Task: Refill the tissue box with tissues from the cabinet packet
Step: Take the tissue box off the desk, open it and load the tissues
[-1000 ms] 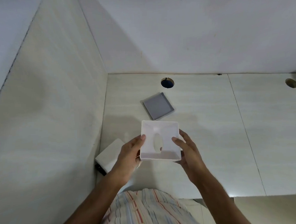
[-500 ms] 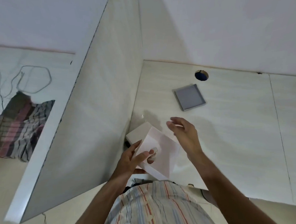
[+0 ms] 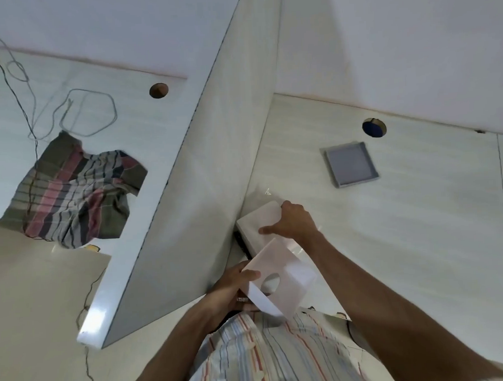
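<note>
My left hand (image 3: 230,287) holds the white tissue box (image 3: 284,279) by its left edge, tilted, close to my chest; its oval slot faces me. My right hand (image 3: 291,221) reaches forward and grips the white tissue packet (image 3: 259,220), which lies on the desk in the corner against the vertical divider panel. The fingers wrap over the packet's far edge and the thumb presses on its top. The grey box lid (image 3: 351,164) lies flat on the desk further back.
A tall white divider panel (image 3: 202,169) stands left of the packet. Beyond it lie a striped cloth (image 3: 72,188) and loose cables (image 3: 86,111). The desk (image 3: 420,210) has a round cable hole (image 3: 373,127) near the back wall.
My right hand left the tissue box and moved forward onto the packet. My left hand alone now holds the box, lowered and tilted. The view has swung left.
</note>
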